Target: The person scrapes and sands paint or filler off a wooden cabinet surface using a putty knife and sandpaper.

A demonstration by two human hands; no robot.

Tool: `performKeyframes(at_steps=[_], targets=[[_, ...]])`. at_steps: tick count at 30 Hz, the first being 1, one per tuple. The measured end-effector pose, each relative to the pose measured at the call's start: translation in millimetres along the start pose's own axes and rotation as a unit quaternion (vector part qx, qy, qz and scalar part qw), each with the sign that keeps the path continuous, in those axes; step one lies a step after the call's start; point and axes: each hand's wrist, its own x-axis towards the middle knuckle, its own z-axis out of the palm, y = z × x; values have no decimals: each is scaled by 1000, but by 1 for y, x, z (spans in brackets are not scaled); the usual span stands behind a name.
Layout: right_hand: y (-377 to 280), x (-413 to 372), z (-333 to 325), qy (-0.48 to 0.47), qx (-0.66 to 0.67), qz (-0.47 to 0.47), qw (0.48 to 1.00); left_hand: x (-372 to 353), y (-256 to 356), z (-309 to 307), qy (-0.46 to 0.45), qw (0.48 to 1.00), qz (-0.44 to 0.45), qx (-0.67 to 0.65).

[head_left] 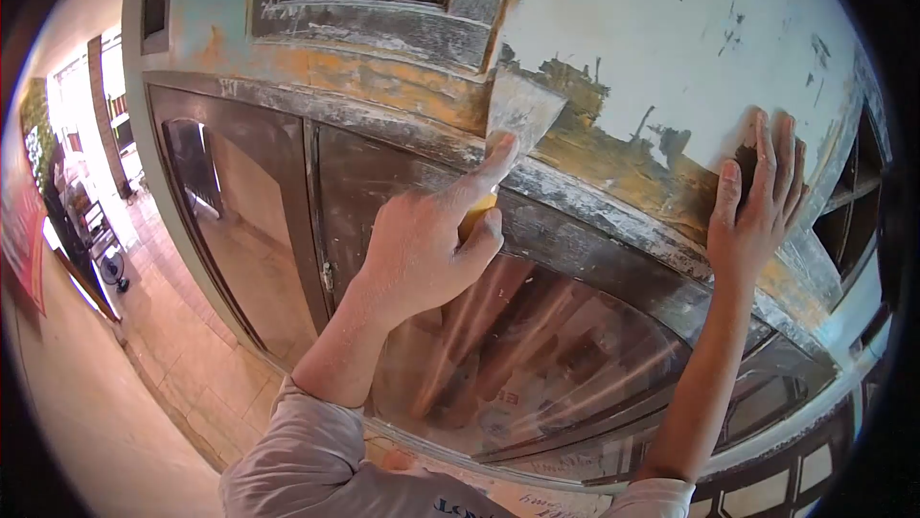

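My left hand [431, 235] grips a putty knife [522, 111] by its yellow handle, the index finger stretched along it. Its wide, smeared metal blade lies against the wall beside the corner of a wooden window frame [383, 34]. To the right of the blade runs a strip of bared, brownish-yellow wall [623, 159], with ragged edges of pale paint [661, 29] above it. My right hand [762, 183] rests flat on the wall at the far end of this strip, fingers apart, holding nothing.
Below the strip runs a scuffed wooden lintel [613, 221] over a dark door with glass panes [537, 355]. Another latticed opening [853, 202] is at the right. At the left, a tiled floor [201, 374] leads to a bright room with a fan [112, 267].
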Motion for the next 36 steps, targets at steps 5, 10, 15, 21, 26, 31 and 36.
performKeyframes(at_steps=[5,10,15,21,26,31,36], targets=[[-1,0,-2,1,-30,-12,999,4,2,-3,-3,1000,10,4],[1,-3,1,8,-2,-1,1000,-6,-2,4,-2,1000,-6,13],[0,-3,0,10,-29,-18,999,3,-1,1,4,1000,25,-14],[-3,-3,-3,1,-24,-8,1000,-2,-5,8,-8,1000,-1,-11],[-3,-4,-4,-5,-34,-3,999,-2,-5,12,8,1000,15,-23],[0,-6,0,1,-13,11,1000,-3,-6,21,20,999,0,34],[2,-8,0,-1,-22,8,1000,5,14,0,-56,987,-74,131]])
